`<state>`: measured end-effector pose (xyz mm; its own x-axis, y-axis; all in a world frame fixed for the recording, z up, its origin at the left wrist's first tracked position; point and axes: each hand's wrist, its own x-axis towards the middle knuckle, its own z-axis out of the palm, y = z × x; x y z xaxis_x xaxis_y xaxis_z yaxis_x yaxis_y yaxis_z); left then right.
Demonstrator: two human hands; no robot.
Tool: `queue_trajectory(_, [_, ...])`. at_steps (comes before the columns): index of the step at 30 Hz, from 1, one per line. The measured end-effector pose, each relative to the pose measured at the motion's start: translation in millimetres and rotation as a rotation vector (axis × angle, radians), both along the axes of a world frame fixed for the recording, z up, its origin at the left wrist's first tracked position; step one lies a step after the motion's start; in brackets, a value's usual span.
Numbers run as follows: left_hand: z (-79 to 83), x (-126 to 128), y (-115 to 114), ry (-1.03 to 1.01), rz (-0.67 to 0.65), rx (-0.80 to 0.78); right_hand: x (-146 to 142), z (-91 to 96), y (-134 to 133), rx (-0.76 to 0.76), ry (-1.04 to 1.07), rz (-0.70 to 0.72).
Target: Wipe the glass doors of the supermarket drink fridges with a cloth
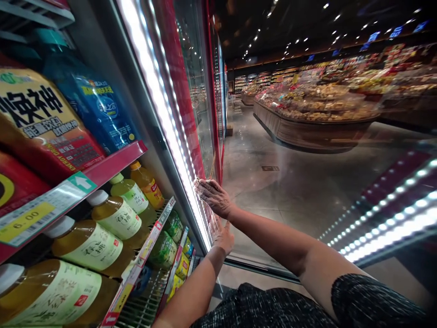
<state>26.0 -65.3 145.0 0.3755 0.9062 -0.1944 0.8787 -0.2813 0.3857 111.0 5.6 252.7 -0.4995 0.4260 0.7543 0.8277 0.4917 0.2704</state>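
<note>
Stretched-out fingers are kept on the right hand (215,197), laid at the glowing white LED strip (157,91) that's run slantwise down the grey metal cooler frame (153,150), though whether anything's pinched underneath honestly can't be told. A thin tan cord (212,167) can be spotted by those fingertips, but what it's tied to isn't shown. Just below, the left hand (223,238) is held near the strip's lower end, its fingers half lost in the glare, so that grip can't be called either.

Stuff that could go wrong, as a guess: if the strip gets pressed or tugged too hard, it might be worked loose. The cord could be snagged if a finger were hooked on it. Amber-coloured plastic bottles with white caps and pale green labels (99,243) are lined up left of the left forearm, so they might be knocked if that elbow were swung wide. And with a clear glass pane with a dark bottom edge (259,269) close by, knuckles could get bumped by a careless pull.
</note>
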Motion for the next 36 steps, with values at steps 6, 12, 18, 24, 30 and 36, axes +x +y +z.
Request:
queue_trajectory(6, [1.1, 1, -2, -0.014, -0.002, 0.057, 28, -26.2, -29, 0.046, -0.013, -0.015])
queue_trajectory(12, [-2.0, -2, -7, -0.092, -0.001, 0.179, 49, -17.0, -43, 0.068, -0.03, -0.08])
queue_trajectory(18, [4.1, -25, 5, -0.255, 0.036, 0.401, 59, 5.6, -49, 0.086, 0.023, -0.19])
queue_trajectory(24, [39.0, -40, 46, -0.402, 0.175, 0.634, 79, -36.5, -72, 0.039, -0.045, -0.113])
queue_trajectory(30, [65.2, -22, 56, -0.452, 0.111, 0.615, 105, -16.0, -87, 0.05, 0.0, -0.166])
queue_trajectory(36, [65.6, -7, 53, -0.456, 0.141, 0.595, 128, -13.9, -104, 0.057, 0.078, -0.212])
